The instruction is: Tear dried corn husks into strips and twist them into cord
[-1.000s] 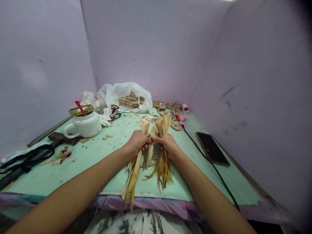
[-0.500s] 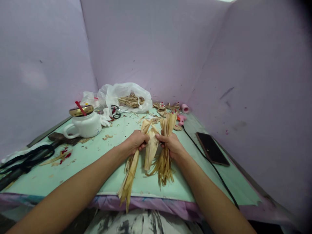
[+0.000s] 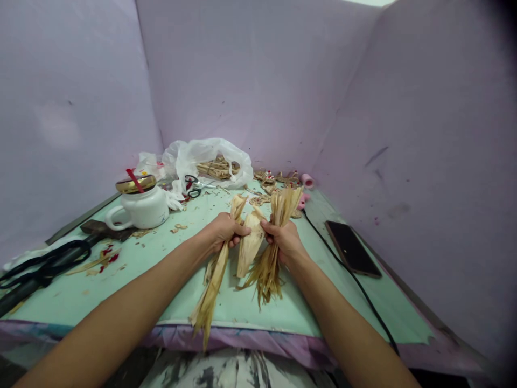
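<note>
Pale husk (image 3: 249, 247) is pinched between the left hand (image 3: 227, 230), gripping strips (image 3: 215, 288), and right hand (image 3: 284, 238), gripping a bundle (image 3: 270, 271); it could be torn by uneven pulling.

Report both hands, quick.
Left hand: closed, holding long husk strips.
Right hand: closed, holding a husk bundle, seemingly also pinching the wide husk piece between the hands.

No text, label, brand, number or sign can be read anywhere here.
</note>
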A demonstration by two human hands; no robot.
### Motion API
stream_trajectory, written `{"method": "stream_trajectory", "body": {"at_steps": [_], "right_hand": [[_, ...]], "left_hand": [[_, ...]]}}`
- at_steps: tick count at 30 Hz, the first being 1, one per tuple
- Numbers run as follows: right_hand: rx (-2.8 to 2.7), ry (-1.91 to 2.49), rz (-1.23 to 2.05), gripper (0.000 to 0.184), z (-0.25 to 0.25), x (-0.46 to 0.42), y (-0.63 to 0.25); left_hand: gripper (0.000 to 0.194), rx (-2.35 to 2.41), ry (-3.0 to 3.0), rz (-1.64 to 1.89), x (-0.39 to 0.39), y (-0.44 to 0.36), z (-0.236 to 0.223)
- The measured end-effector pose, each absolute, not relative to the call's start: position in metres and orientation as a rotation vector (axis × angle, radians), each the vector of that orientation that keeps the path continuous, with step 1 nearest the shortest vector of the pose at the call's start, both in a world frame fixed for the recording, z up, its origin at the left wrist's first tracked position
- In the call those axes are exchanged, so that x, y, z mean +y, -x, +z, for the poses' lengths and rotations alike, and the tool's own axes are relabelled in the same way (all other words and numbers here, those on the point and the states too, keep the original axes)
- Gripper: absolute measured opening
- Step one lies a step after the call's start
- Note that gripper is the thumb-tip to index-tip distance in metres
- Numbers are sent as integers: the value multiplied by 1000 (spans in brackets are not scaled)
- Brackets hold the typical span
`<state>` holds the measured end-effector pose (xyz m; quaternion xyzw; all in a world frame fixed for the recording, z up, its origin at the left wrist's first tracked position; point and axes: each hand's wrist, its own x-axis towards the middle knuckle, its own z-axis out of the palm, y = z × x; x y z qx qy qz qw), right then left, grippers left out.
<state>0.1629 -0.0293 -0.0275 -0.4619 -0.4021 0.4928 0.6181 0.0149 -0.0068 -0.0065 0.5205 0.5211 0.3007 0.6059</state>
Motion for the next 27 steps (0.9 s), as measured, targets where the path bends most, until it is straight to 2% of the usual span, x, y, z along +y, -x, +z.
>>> {"method": "stream_trajectory", "body": {"at_steps": [4, 7, 13, 18, 24, 27], "right_hand": [[-849, 1086, 1172, 23, -27, -29, -161], [-815, 1110, 1240, 19, -28, -29, -158], [-658, 1057, 1303, 22, -22, -25, -168], [-550, 871, 1572, 21, -6, -22, -190], [-349, 988, 1295, 15, -23, -16, -161], [-329, 1019, 1147, 10, -29, -13, -150]], "left_hand": [[13, 1230, -1234, 794, -8, -15, -4], [19, 1223, -1232, 870, -13, -18, -3], [25, 1268, -1323, 795, -13, -21, -8], [21, 1410, -1359, 810, -10, -24, -12], [15, 1273, -1403, 836, -27, -35, -6], [19, 1161, -1457, 771, -35, -36, -2]]}}
